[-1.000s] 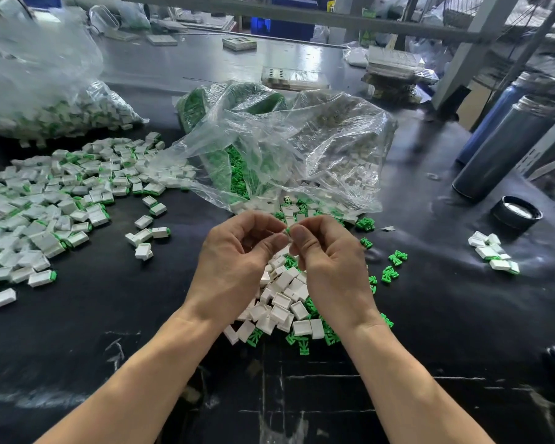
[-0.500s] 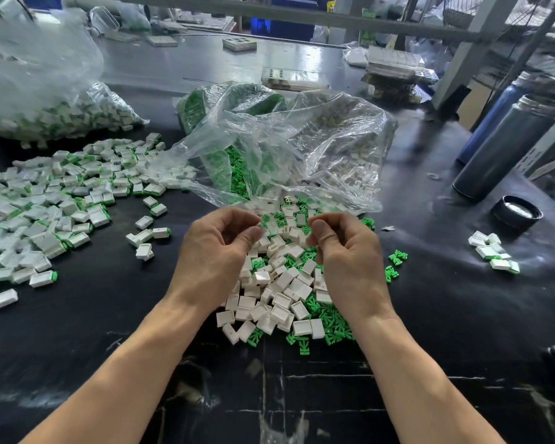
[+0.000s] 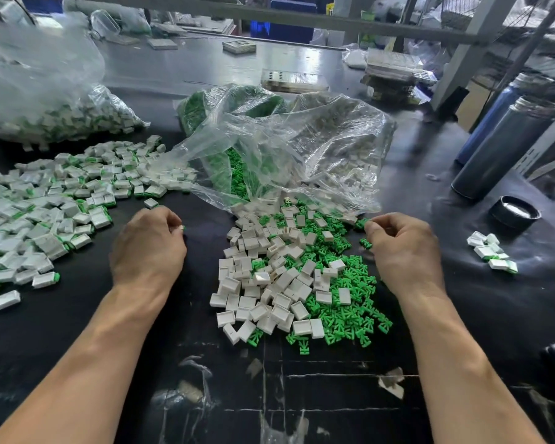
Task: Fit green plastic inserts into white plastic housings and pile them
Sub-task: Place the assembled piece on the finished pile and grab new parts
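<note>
Readable text: none anywhere in view.
Clear crumpled plastic bags (image 3: 302,149): unprinted as far as can be seen.
Dark cylindrical metal flask (image 3: 507,145), right of the bags: no legible brand.
Yellow and green tags (image 3: 366,16), far behind the bags: too blurred to read.

A dark, glossy black bench (image 3: 77,315) carries everything. At centre sits a loose heap of white plastic housings (image 3: 263,283) mixed with green plastic inserts (image 3: 343,315), spilling from a crumpled clear plastic bag (image 3: 302,149). Left, a wide spread of assembled white-and-green pieces (image 3: 45,203). Right, a dark metal flask (image 3: 503,145) and round black lid (image 3: 515,213).
</note>
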`<state>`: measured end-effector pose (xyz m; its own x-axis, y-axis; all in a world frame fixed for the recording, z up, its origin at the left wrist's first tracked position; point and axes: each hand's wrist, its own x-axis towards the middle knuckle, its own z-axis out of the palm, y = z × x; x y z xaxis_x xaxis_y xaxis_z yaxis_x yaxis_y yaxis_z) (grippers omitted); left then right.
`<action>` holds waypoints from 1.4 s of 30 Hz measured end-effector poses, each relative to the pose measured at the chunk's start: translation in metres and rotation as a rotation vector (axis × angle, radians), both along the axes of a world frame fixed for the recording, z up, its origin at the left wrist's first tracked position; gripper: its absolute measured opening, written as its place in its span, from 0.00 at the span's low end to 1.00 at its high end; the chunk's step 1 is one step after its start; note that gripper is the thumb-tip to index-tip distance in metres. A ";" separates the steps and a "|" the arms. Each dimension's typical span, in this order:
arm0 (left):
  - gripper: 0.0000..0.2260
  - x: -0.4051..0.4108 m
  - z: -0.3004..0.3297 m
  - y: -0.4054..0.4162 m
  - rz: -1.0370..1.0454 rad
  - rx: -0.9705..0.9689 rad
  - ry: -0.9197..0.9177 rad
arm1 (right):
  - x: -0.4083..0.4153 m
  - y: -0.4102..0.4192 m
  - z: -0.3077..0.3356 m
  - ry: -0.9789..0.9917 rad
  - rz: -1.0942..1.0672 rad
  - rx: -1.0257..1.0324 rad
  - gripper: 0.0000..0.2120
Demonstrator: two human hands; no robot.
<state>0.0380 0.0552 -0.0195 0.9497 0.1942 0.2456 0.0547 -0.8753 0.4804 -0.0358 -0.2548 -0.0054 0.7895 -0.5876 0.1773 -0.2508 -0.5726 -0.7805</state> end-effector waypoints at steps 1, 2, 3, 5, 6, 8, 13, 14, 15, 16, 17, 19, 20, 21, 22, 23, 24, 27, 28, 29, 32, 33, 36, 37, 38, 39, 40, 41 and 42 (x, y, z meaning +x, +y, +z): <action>0.04 0.000 0.000 0.001 0.006 0.014 0.003 | 0.000 -0.004 0.000 0.045 -0.010 -0.023 0.07; 0.05 0.000 0.001 0.000 0.011 0.026 0.005 | 0.000 -0.007 0.000 0.085 -0.017 -0.039 0.07; 0.06 0.000 0.001 0.000 0.013 0.038 0.006 | 0.000 -0.009 0.000 0.118 -0.018 -0.049 0.08; 0.09 -0.002 0.002 -0.003 -0.004 0.053 -0.011 | 0.000 -0.009 0.000 0.167 0.000 -0.063 0.08; 0.10 -0.003 0.003 -0.005 -0.027 0.051 -0.030 | 0.000 -0.007 -0.001 0.184 0.018 -0.073 0.08; 0.10 -0.007 0.004 -0.010 -0.102 0.006 -0.071 | 0.000 0.001 0.000 0.207 0.059 -0.101 0.07; 0.07 -0.020 0.005 -0.033 -0.345 -0.173 -0.075 | 0.001 0.019 0.001 0.250 0.130 -0.180 0.07; 0.09 -0.022 0.004 -0.037 -0.388 -0.189 -0.049 | 0.001 0.022 0.001 0.262 0.142 -0.190 0.09; 0.10 -0.023 0.003 -0.040 -0.424 -0.194 -0.022 | 0.002 0.024 0.001 0.265 0.157 -0.203 0.11; 0.11 -0.024 0.002 -0.042 -0.452 -0.192 0.002 | 0.002 0.026 0.001 0.262 0.173 -0.217 0.13; 0.12 -0.025 0.001 -0.044 -0.470 -0.188 0.021 | 0.002 0.028 0.001 0.255 0.188 -0.230 0.13; 0.13 -0.025 0.000 -0.045 -0.484 -0.186 0.042 | 0.004 0.032 0.001 0.249 0.212 -0.249 0.14; 0.13 -0.025 0.000 -0.045 -0.486 -0.181 0.050 | 0.004 0.034 0.000 0.254 0.219 -0.256 0.14; 0.13 -0.025 -0.001 -0.044 -0.487 -0.172 0.056 | 0.004 0.035 0.000 0.260 0.224 -0.261 0.14; 0.12 -0.025 -0.001 -0.044 -0.489 -0.169 0.062 | 0.005 0.036 -0.001 0.261 0.224 -0.260 0.13; 0.11 -0.025 -0.001 -0.044 -0.489 -0.179 0.066 | 0.005 0.036 -0.001 0.255 0.222 -0.253 0.12; 0.11 -0.025 -0.002 -0.045 -0.486 -0.200 0.068 | 0.005 0.037 -0.002 0.245 0.221 -0.241 0.10; 0.11 -0.025 -0.001 -0.046 -0.466 -0.274 0.073 | 0.003 0.037 -0.002 0.213 0.236 -0.188 0.08; 0.11 -0.025 -0.001 -0.046 -0.465 -0.292 0.072 | 0.002 0.037 -0.001 0.212 0.233 -0.184 0.09; 0.12 -0.025 -0.001 -0.046 -0.466 -0.308 0.067 | 0.001 0.035 0.000 0.220 0.220 -0.193 0.11; 0.11 -0.025 -0.001 -0.044 -0.437 -0.290 0.040 | -0.001 0.029 0.003 0.300 0.171 -0.236 0.15; 0.11 -0.024 -0.001 -0.044 -0.417 -0.267 0.037 | -0.001 0.029 0.004 0.334 0.165 -0.246 0.14; 0.10 -0.022 -0.004 -0.044 -0.374 -0.240 0.050 | 0.000 0.031 0.003 0.370 0.160 -0.263 0.06; 0.09 -0.022 -0.004 -0.045 -0.368 -0.239 0.050 | 0.000 0.032 0.003 0.367 0.159 -0.264 0.05; 0.09 -0.022 -0.004 -0.045 -0.361 -0.239 0.049 | 0.001 0.033 0.003 0.363 0.159 -0.265 0.04; 0.08 -0.022 -0.004 -0.045 -0.356 -0.237 0.048 | 0.001 0.034 0.002 0.359 0.159 -0.265 0.03; 0.08 -0.022 -0.004 -0.044 -0.351 -0.236 0.046 | 0.001 0.034 0.002 0.355 0.160 -0.266 0.03; 0.07 -0.021 -0.005 -0.044 -0.346 -0.237 0.044 | 0.001 0.034 0.002 0.350 0.160 -0.264 0.03; 0.07 -0.021 -0.005 -0.043 -0.341 -0.239 0.044 | 0.001 0.034 0.001 0.345 0.158 -0.262 0.03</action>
